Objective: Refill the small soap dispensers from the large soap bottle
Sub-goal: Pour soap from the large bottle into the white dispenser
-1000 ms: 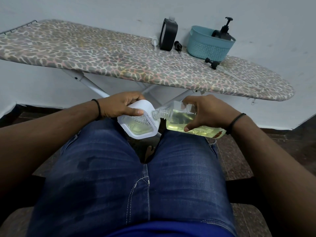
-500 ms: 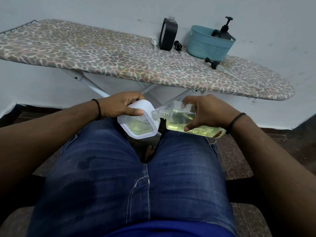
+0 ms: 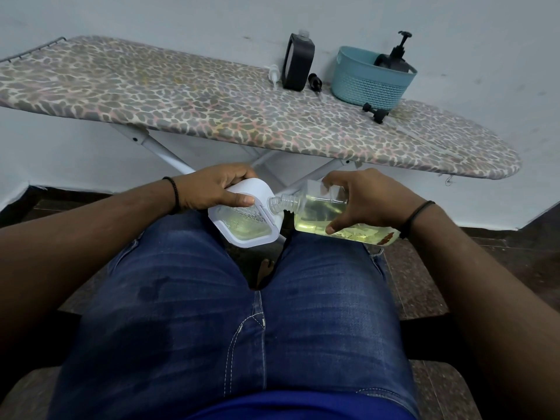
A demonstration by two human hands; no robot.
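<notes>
My left hand (image 3: 209, 189) grips the white square plastic soap dispenser (image 3: 247, 218) while my right hand (image 3: 368, 198) grips the tilted clear large bottle of yellow soap (image 3: 315, 213), its neck at the dispenser's edge.

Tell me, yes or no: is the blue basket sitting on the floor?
No, the blue basket stands on the ironing board.

Ironing board (image 3: 188, 110) bare leftward; bottle (image 3: 297, 65) and basket (image 3: 368, 83) crowd right.

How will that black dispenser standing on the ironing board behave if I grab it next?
The black dispenser stands tall and narrow on the padded ironing board, so a sideways nudge may tip it. Its cap looks off, so tilting could spill. Its smooth sides may be slippery; its fill level and weight can't be judged.
</notes>
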